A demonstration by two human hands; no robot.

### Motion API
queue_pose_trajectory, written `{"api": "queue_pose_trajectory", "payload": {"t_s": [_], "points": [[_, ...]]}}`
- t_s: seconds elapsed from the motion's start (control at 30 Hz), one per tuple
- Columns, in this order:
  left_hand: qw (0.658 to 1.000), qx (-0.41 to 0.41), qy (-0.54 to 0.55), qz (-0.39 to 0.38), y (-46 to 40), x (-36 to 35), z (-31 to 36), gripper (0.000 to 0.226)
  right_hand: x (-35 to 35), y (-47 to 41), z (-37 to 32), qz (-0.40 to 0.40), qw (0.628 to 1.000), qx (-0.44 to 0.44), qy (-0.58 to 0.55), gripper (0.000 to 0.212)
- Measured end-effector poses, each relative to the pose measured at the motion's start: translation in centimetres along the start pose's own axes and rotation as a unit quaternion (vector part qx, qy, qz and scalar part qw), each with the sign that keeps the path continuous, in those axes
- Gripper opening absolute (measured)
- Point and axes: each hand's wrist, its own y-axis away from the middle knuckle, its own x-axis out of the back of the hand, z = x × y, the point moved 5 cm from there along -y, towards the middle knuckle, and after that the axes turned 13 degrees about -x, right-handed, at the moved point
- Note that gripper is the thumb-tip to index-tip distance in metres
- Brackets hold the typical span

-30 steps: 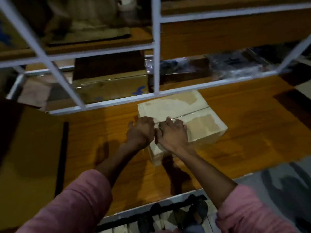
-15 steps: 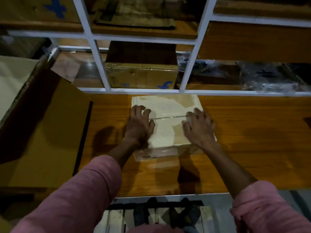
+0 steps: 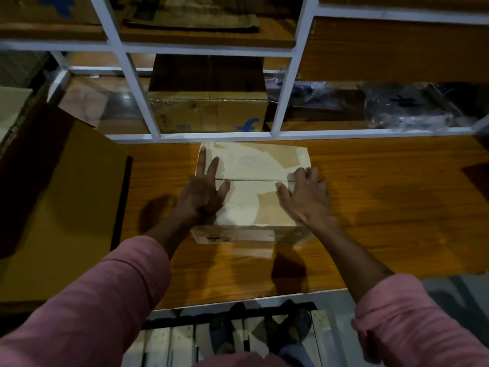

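Moved: both hands have slid apart along the box [image 3: 251,200] top, out to its left and right edges.
Box: shut, flat on the desk [image 3: 383,207], its far side at the desk's back edge, about midway along.
Left hand [image 3: 203,194]: palm down on top, fingers [image 3: 202,160] straight and spread.
Right hand [image 3: 307,201]: resting at the right rim, fingers slightly bent, apart, clamping nothing.
Behind: carton [image 3: 211,112] past the white rail [image 3: 344,132].

A parcel [image 3: 254,186] is set on the tabletop [image 3: 383,207]; a carton [image 3: 209,112] is shelved behind it, a board [image 3: 66,194] to its left.
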Motion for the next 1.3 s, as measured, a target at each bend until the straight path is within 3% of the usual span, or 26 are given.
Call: {"api": "queue_pose_trajectory", "payload": {"t_s": [0.23, 0.4, 0.5, 0.67, 0.83, 1.03, 1.1, 1.3], "points": [[0.996, 0.066, 0.056, 0.02, 1.6, -0.1, -0.9, 0.094, -0.2, 0.8, 0.0, -0.009, 0.996, -0.017, -0.082, 0.07], [0.984, 0.132, 0.118, 0.016, 3.7, -0.8, -2.4, 0.091, -0.7, 1.8, -0.2, -0.059, 0.997, -0.02, -0.051, 0.077], [0.986, 0.12, 0.111, 0.033, 4.6, -0.6, -2.4, 0.087, -0.8, 2.6, 0.0, -0.067, 0.996, -0.014, -0.061, 0.077], [0.987, 0.087, 0.106, 0.081, 5.9, 0.3, -1.4, 0.094, 0.8, 3.6, 0.4, -0.035, 0.982, 0.003, -0.186, 0.075], [0.967, -0.026, 0.143, 0.21, 6.3, 3.4, 1.4, 0.113, 4.0, 4.3, 0.2, 0.021, 0.947, 0.042, -0.318, 0.084], [0.966, -0.031, 0.117, 0.228, 8.9, 2.0, 2.1, 0.123, 2.4, 6.3, 3.1, 0.046, 0.944, 0.051, -0.324, 0.067], [0.97, -0.025, 0.094, 0.224, 10.1, 1.3, 2.4, 0.121, 1.7, 6.7, 4.3, 0.041, 0.941, 0.055, -0.331, 0.065], [0.967, 0.008, -0.015, 0.252, 10.0, 4.2, 5.2, 0.087, 4.3, 6.3, 3.4, 0.096, 0.937, 0.109, -0.317, 0.063]]}}
